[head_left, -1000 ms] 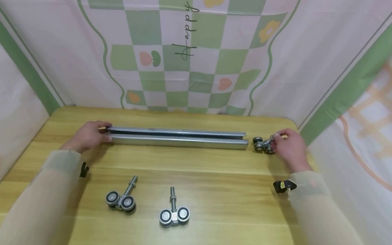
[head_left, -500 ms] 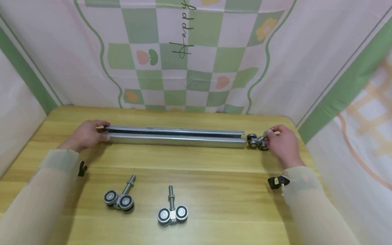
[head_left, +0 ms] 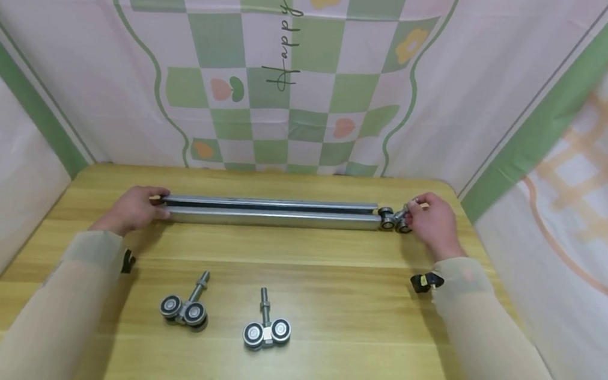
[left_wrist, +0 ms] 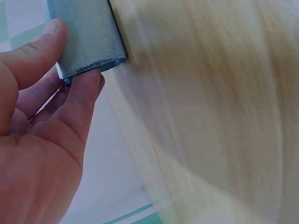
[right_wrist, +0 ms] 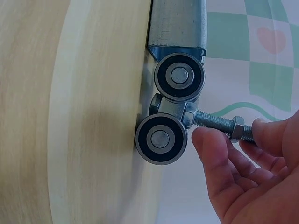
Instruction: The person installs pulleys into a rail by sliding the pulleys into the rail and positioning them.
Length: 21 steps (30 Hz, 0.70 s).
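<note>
R hand: roller prob. against rail

Ends hidden, edges cut short
From above, the left hand partly hides the left end of the rail; the right hand partly masks the bolt of the roller. I can't tell whether the leading wheel is inside. The near edge of the worktop is cut off.

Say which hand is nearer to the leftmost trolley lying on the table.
Left. The left hand grips the rail, beyond and left of the leftmost trolley; the right hand is far across the table, holding another trolley by its bolt.
</note>
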Each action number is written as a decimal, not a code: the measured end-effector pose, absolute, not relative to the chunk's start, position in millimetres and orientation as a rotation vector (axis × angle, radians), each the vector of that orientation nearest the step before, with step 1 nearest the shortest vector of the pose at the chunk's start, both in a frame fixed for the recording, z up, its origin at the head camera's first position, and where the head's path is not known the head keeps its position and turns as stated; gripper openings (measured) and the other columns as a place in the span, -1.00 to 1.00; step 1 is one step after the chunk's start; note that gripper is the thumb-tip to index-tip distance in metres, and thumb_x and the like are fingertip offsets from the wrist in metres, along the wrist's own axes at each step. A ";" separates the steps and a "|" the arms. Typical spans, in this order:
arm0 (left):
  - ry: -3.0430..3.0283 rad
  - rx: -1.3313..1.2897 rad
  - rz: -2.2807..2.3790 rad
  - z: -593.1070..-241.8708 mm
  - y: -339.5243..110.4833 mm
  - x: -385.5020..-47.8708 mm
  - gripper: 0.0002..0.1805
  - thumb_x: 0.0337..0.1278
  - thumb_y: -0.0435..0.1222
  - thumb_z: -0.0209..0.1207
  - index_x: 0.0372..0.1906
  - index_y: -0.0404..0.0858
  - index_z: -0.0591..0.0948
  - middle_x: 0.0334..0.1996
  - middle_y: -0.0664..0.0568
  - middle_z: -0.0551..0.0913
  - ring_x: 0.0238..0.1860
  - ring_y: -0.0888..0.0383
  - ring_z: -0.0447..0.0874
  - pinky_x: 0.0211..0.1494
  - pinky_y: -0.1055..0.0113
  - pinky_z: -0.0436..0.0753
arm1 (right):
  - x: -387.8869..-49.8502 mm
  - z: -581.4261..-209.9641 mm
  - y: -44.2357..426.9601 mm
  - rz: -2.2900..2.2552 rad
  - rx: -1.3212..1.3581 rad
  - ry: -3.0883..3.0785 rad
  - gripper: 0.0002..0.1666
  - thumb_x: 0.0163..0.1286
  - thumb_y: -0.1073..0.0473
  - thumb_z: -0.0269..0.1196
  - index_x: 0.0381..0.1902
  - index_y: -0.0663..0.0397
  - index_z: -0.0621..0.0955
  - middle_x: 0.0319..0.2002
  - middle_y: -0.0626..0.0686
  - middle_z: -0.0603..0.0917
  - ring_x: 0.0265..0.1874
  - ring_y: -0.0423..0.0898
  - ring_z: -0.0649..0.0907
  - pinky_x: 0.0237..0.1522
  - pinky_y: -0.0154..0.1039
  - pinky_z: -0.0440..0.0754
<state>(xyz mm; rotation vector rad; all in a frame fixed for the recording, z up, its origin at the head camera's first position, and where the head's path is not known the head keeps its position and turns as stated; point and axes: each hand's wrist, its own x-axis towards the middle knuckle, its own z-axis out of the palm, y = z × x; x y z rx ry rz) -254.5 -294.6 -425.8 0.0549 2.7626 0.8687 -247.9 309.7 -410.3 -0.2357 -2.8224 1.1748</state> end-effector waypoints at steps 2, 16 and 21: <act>2.757 0.054 0.867 -424.9 -294.4 -254.1 -0.31 0.32 -0.24 0.26 0.44 -0.40 0.31 0.37 -0.45 0.27 0.36 -0.40 0.17 0.35 -0.27 0.20 | -248.1 -410.6 308.9 1.168 -0.227 -2.823 -0.65 0.60 0.07 0.01 0.00 0.27 0.52 -0.23 0.24 0.72 -0.32 0.06 0.71 -0.46 -0.18 0.62; 2.772 0.071 0.852 -422.3 -294.5 -250.8 -0.30 0.29 -0.24 0.27 0.42 -0.44 0.31 0.34 -0.49 0.29 0.33 -0.43 0.20 0.33 -0.30 0.20 | -251.7 -418.3 303.4 1.169 -0.201 -2.829 -0.71 0.59 0.07 0.04 -0.06 0.20 0.53 -0.26 0.20 0.72 -0.35 0.02 0.69 -0.43 -0.18 0.61; 2.776 0.079 0.854 -422.1 -293.4 -253.0 -0.31 0.30 -0.25 0.27 0.42 -0.44 0.32 0.34 -0.49 0.30 0.33 -0.43 0.21 0.33 -0.29 0.21 | -250.9 -413.0 302.5 1.166 -0.194 -2.828 -0.70 0.60 0.07 0.04 -0.06 0.21 0.53 -0.25 0.23 0.72 -0.34 0.06 0.70 -0.46 -0.16 0.61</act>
